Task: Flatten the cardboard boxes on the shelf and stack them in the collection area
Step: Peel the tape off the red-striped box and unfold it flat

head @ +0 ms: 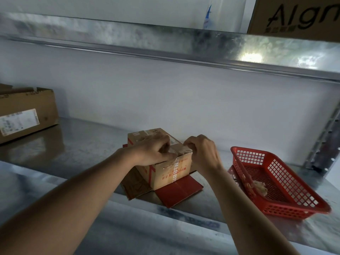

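Observation:
A small brown cardboard box (166,172) with red print stands upside down on the metal shelf (88,150), its lower flaps splayed out flat, red ones toward me. Clear tape (179,150) runs over its top seam and down the front face. My left hand (152,150) lies on the box top with its fingers curled at the tape. My right hand (203,152) is at the top right edge, fingers curled and pinching the tape. The two hands almost meet over the seam.
A red plastic basket (287,188) holding a wad of crumpled tape sits on the shelf to the right. A larger brown box (27,113) with a white label stands at the left. An upper shelf (165,41) overhangs, carrying another printed box (298,17).

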{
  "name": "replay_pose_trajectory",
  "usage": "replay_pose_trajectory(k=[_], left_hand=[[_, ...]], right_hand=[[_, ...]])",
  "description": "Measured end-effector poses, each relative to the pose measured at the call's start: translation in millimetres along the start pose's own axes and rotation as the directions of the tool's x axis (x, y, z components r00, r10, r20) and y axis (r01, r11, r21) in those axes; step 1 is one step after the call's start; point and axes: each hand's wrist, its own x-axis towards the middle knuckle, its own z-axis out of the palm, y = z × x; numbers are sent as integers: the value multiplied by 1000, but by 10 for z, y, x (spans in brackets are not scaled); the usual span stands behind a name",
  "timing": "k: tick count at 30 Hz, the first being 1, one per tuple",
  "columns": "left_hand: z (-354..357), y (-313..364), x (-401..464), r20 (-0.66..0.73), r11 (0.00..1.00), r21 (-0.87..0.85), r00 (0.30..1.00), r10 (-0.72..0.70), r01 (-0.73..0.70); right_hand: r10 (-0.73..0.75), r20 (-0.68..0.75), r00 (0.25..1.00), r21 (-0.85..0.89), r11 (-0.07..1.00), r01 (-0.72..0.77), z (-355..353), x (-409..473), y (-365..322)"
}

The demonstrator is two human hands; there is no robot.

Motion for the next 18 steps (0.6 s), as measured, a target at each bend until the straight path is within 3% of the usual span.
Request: replay_pose_trajectory(k=[4, 8, 11, 18], left_hand=[[-98, -13, 10, 74, 999, -34, 997, 1, 2], [-189, -14, 45, 149, 999, -43, 988, -27, 34], [-196, 15, 57, 185, 995, -67, 981, -62, 75], [-66, 159, -21, 129, 989, -126, 989, -66, 82]], right_hand=[[-34, 49, 998, -126, 991, 40, -63, -70, 49], [-146, 154, 977, -61, 986, 156, -104, -138, 74], [-150, 187, 971, -13, 988, 155, -98, -135, 103], [10, -33, 999, 311, 950, 1, -29, -198, 45]])
